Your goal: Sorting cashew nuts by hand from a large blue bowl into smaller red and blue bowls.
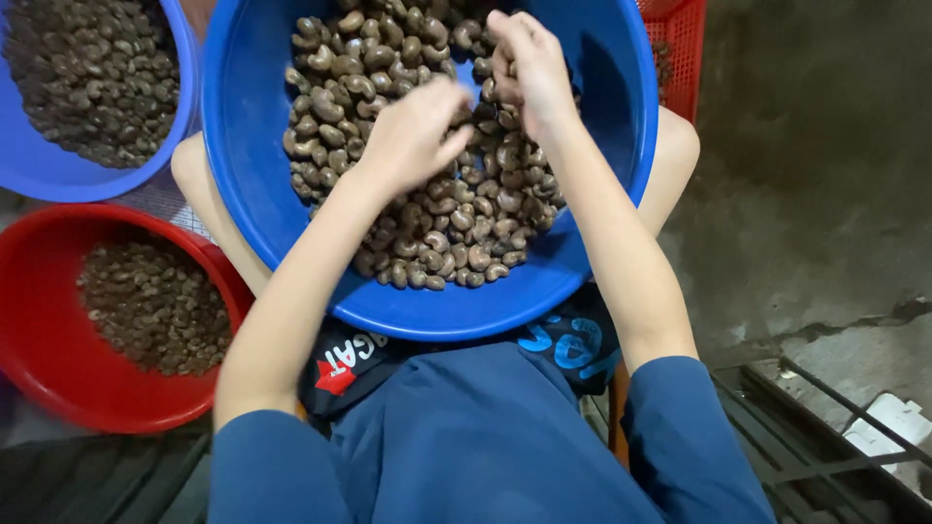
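Head view: a heap of brown cashew nuts (427,184) is seen in a large blue basin (592,262) resting on the person's lap, with the left hand (413,131) loosely curled, fingers (456,141) touching the nuts. The right hand (529,68) is pinched over nuts; whether one is held cannot be told. A red basin (29,340) and a second blue basin (39,170) of nuts are seen at the left, a grey concrete floor (806,194) at the right.

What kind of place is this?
Probably a small nut-sorting workshop. Both hands, left and right, dig in a blue basin of brown nuts; a red basin holds more, on a rough concrete floor.
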